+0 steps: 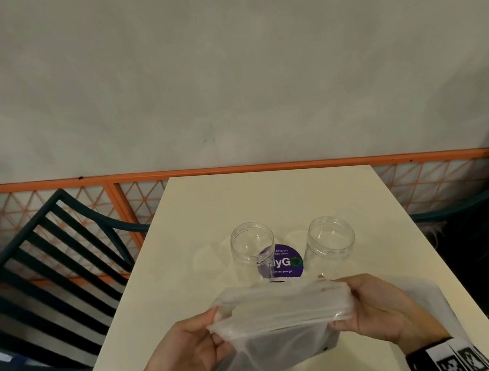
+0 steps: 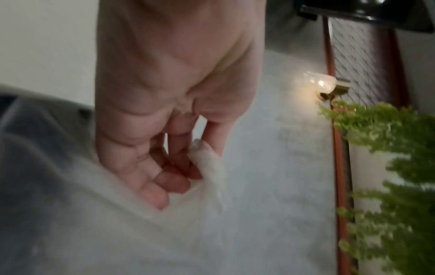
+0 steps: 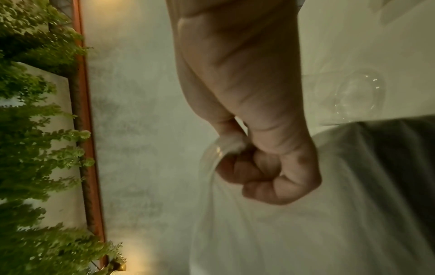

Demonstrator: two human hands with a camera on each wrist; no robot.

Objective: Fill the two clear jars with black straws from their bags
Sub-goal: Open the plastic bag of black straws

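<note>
Pale wall and an orange lattice rail backed the cream counter (image 1: 270, 200) in the head view, where two empty clear jars (image 1: 254, 254) (image 1: 332, 247) stood upright mid-counter, mouths open to receive, while the left hand (image 1: 180, 361) and right hand (image 1: 390, 315) held a translucent bag (image 1: 276, 335) of dark straws near the front edge, probably to pull its mouth open, with bare counter beyond the jars. From the left wrist, the fingers (image 2: 179, 158) pinched a twisted fold of the bag's film (image 2: 212, 167) in a narrow grip. From the right wrist, the fist's grip was clenched on bunched film (image 3: 219, 148), one jar (image 3: 357, 96) close beyond.
</note>
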